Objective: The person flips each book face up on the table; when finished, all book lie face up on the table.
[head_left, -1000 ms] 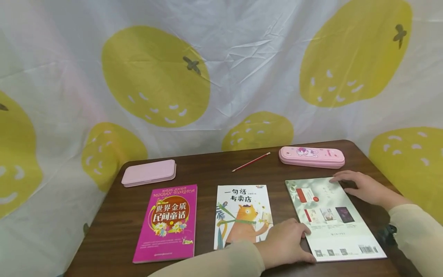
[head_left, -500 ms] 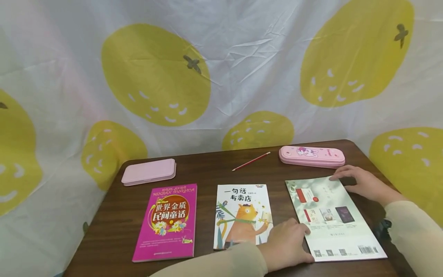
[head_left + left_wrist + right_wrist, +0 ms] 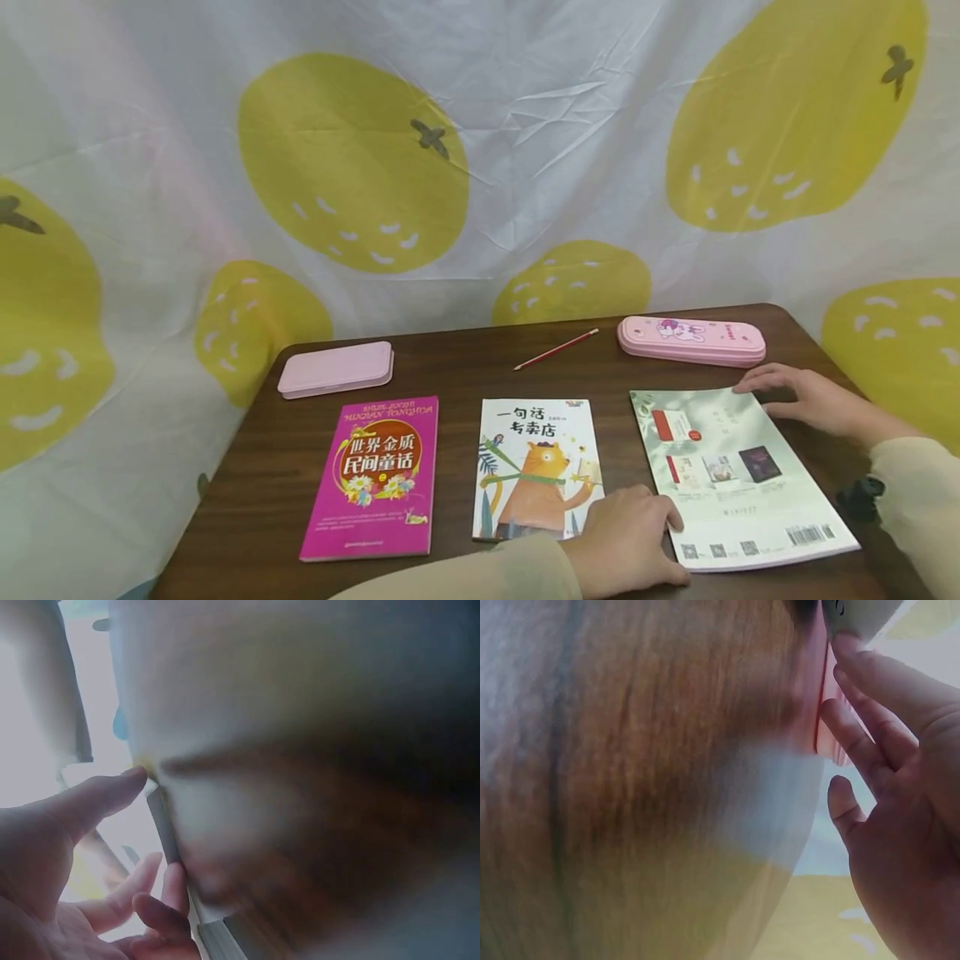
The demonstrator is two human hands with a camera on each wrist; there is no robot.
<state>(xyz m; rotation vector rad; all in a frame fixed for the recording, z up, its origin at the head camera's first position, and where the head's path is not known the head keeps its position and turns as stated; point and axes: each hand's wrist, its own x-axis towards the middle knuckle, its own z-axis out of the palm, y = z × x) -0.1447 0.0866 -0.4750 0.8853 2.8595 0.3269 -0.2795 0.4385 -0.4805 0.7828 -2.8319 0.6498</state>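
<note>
A pale green book [image 3: 738, 492], its back cover with a barcode facing up, lies at the right of the table. My left hand [image 3: 626, 537] touches its lower left edge with thumb and fingertips spread apart. In the left wrist view, the thumb [image 3: 112, 791] is extended and the other fingers bend loosely by the edge. At the book's upper right corner, my right hand [image 3: 813, 402] rests its fingertips. The right wrist view shows those fingers [image 3: 859, 735] fairly straight, the index tip against the cover's corner. Partly under the left hand's outline sits a white cat-picture book [image 3: 536, 475].
A magenta book [image 3: 375, 483] lies at the left of the brown table [image 3: 457, 375]. Behind are a plain pink case [image 3: 337, 369], a red pencil [image 3: 557, 349] and a pink rabbit pencil case [image 3: 692, 340]. A curtain with yellow fruit prints [image 3: 356, 162] hangs behind.
The head view has swung slightly, so the scene sits a little further right. Both hands stay at the same edges of the green book.
</note>
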